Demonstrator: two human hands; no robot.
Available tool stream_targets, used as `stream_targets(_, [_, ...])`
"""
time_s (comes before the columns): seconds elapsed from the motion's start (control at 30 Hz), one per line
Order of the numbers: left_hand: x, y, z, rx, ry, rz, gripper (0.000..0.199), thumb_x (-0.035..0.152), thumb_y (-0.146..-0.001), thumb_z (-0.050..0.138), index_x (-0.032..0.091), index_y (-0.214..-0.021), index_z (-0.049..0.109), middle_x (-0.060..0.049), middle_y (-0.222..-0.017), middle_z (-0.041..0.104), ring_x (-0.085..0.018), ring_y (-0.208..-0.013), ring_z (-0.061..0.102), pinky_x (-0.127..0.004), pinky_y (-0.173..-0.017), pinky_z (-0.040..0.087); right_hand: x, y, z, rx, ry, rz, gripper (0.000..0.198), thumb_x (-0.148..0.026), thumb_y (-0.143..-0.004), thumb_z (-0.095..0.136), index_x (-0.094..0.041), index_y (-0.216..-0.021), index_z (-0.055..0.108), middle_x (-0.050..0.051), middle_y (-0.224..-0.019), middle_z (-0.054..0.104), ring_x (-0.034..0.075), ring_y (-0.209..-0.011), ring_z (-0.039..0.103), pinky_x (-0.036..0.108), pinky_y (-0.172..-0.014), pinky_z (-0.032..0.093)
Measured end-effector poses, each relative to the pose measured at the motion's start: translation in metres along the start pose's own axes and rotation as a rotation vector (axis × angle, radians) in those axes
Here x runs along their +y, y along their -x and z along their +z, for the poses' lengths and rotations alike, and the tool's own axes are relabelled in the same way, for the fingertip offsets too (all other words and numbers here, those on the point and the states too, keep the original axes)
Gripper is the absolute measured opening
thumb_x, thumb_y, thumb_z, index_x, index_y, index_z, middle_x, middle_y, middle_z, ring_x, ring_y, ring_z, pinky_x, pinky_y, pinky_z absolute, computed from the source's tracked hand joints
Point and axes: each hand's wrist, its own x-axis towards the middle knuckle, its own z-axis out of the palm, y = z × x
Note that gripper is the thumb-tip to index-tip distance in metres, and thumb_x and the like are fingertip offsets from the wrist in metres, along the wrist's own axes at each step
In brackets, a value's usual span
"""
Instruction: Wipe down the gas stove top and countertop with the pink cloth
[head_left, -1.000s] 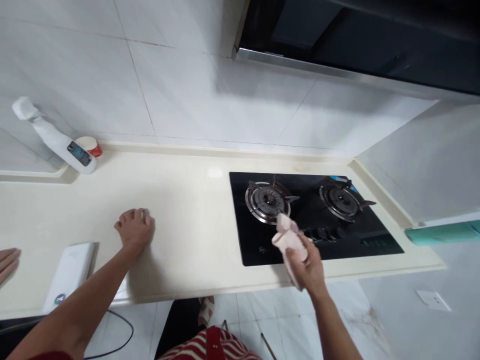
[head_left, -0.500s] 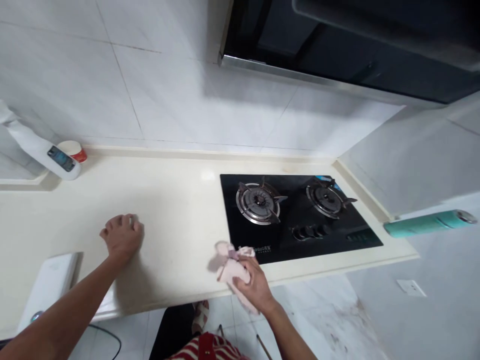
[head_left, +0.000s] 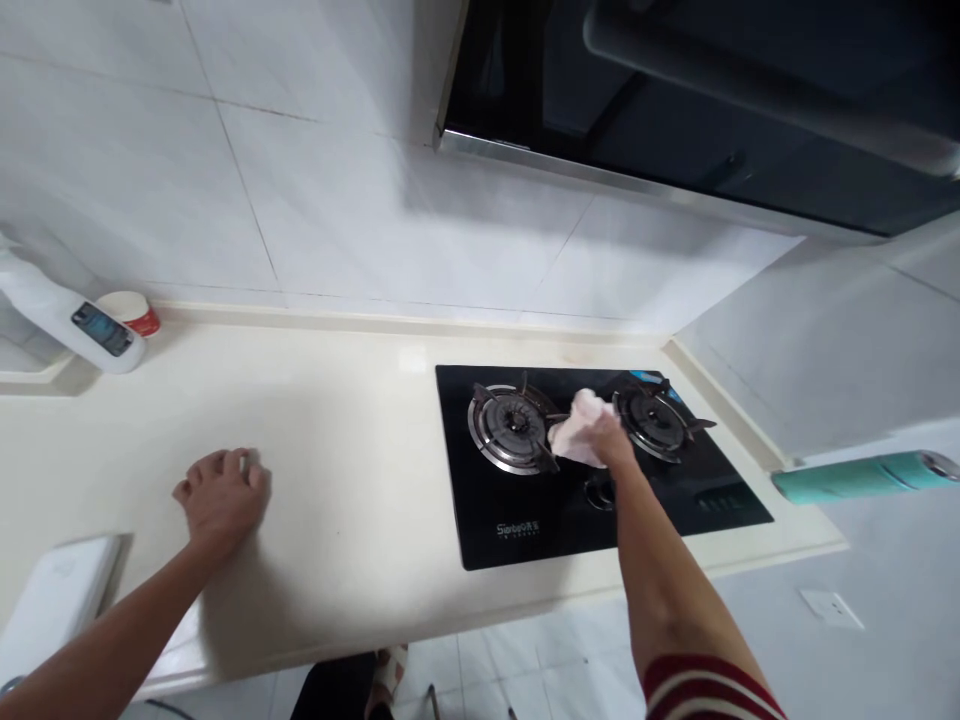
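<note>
On the black glass gas hob (head_left: 540,520), my right hand (head_left: 606,438) is closed on a pale pink cloth (head_left: 579,428). The cloth lies bunched between the left burner (head_left: 516,422) and the right burner (head_left: 654,418), close to the left one's pan support. My forearm covers part of the control knobs (head_left: 598,494). My left hand (head_left: 225,500) leans on the cream countertop (head_left: 352,460), its bent fingers slightly apart, holding nothing I can see. A small light spot, perhaps a ring, shows on one finger.
A white spray bottle (head_left: 71,315) and a red-and-white tub (head_left: 135,312) stand at the back left. A white box-like device (head_left: 56,600) lies by my left forearm. A dark range hood (head_left: 675,110) overhangs the hob. At the right is a green cylinder (head_left: 855,478).
My right hand has carried the cloth from the counter at the hob's front left corner up and right, onto the hob between the burners. My left hand stays on the counter. The view has shifted slightly.
</note>
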Motion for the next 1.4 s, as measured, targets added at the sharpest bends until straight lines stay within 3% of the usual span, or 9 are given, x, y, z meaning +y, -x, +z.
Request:
stream_targets(0.1, [0.001,0.000,-0.001,-0.004,-0.002,-0.005,0.043,0.040,-0.092,0.039,0.021,-0.123,0.061,-0.019,-0.137,0.053,-0.038,-0.131,0.041,-0.058,-0.105,0.034,-0.005,0.003,0.029,-0.158,0.066,0.100,0.052,-0.031,-0.089,0.044,-0.019,-0.138,0.058,0.021,-0.139,0.054,0.036,-0.116,0.058,0.053,-0.092,0.047])
stream_targets(0.23, [0.003,-0.001,-0.004,-0.043,0.001,-0.032,0.044,0.040,-0.092,0.038,0.020,-0.124,0.061,-0.019,-0.137,0.053,-0.038,-0.130,0.041,-0.059,-0.106,0.033,0.001,0.016,0.030,-0.257,0.146,0.107,0.048,-0.032,-0.091,0.045,-0.022,-0.136,0.059,0.019,-0.139,0.052,0.034,-0.117,0.057,0.054,-0.095,0.043])
stream_targets(0.43, [0.004,0.000,-0.004,-0.020,0.008,-0.012,0.043,0.039,-0.092,0.039,0.020,-0.122,0.062,-0.020,-0.135,0.054,-0.038,-0.130,0.041,-0.059,-0.105,0.033,0.010,0.060,0.006,-0.298,0.222,-0.038,0.035,-0.027,-0.091,0.049,-0.024,-0.120,0.067,0.014,-0.129,0.059,0.030,-0.117,0.055,0.051,-0.100,0.039])
stream_targets(0.6, [0.003,0.000,-0.002,-0.005,0.015,-0.008,0.043,0.038,-0.092,0.039,0.019,-0.123,0.063,-0.020,-0.134,0.054,-0.038,-0.129,0.042,-0.059,-0.105,0.034,0.016,0.105,0.002,-0.242,0.191,-0.329,0.031,-0.018,-0.088,0.047,-0.021,-0.110,0.068,0.010,-0.131,0.062,0.026,-0.122,0.052,0.047,-0.110,0.032])
stream_targets(0.77, [0.006,0.000,-0.005,-0.015,-0.003,-0.012,0.043,0.039,-0.093,0.039,0.019,-0.123,0.062,-0.019,-0.134,0.054,-0.038,-0.128,0.043,-0.058,-0.104,0.035,0.022,0.168,0.000,-0.173,-0.016,-0.393,0.026,-0.033,-0.088,0.051,-0.019,-0.102,0.066,0.013,-0.122,0.060,0.027,-0.109,0.056,0.043,-0.099,0.043])
stream_targets(0.9, [0.010,0.002,-0.009,-0.011,-0.001,-0.004,0.042,0.037,-0.092,0.041,0.018,-0.123,0.061,-0.018,-0.136,0.053,-0.038,-0.128,0.042,-0.058,-0.103,0.035,-0.011,0.222,0.001,-0.110,-0.064,-0.300,0.040,-0.057,-0.084,0.059,-0.022,-0.102,0.064,0.014,-0.123,0.055,0.033,-0.109,0.052,0.050,-0.090,0.044])
stream_targets(1.07, [0.011,0.002,-0.010,-0.028,0.011,-0.012,0.042,0.036,-0.092,0.041,0.019,-0.124,0.061,-0.020,-0.137,0.052,-0.039,-0.130,0.041,-0.059,-0.105,0.033,-0.093,0.264,0.010,0.083,-0.138,-0.228,0.030,-0.043,-0.082,0.064,-0.017,-0.098,0.061,0.017,-0.117,0.054,0.035,-0.109,0.047,0.052,-0.089,0.041])
stream_targets(1.27, [0.009,0.001,-0.008,-0.010,0.006,-0.005,0.042,0.036,-0.090,0.043,0.017,-0.123,0.061,-0.020,-0.136,0.053,-0.040,-0.129,0.043,-0.060,-0.103,0.035,-0.172,0.332,0.011,-0.272,-0.385,-0.666,0.035,-0.034,-0.071,0.075,-0.020,-0.100,0.062,0.010,-0.113,0.057,0.028,-0.100,0.046,0.046,-0.087,0.041])
stream_targets(1.4, [0.008,0.002,-0.006,0.007,-0.001,0.000,0.040,0.036,-0.090,0.043,0.019,-0.122,0.062,-0.018,-0.134,0.054,-0.038,-0.127,0.044,-0.058,-0.103,0.036,-0.157,0.345,0.013,-0.351,-0.403,-0.710,0.061,-0.038,-0.072,0.075,-0.020,-0.127,0.057,0.012,-0.118,0.057,0.030,-0.104,0.046,0.048,-0.093,0.042])
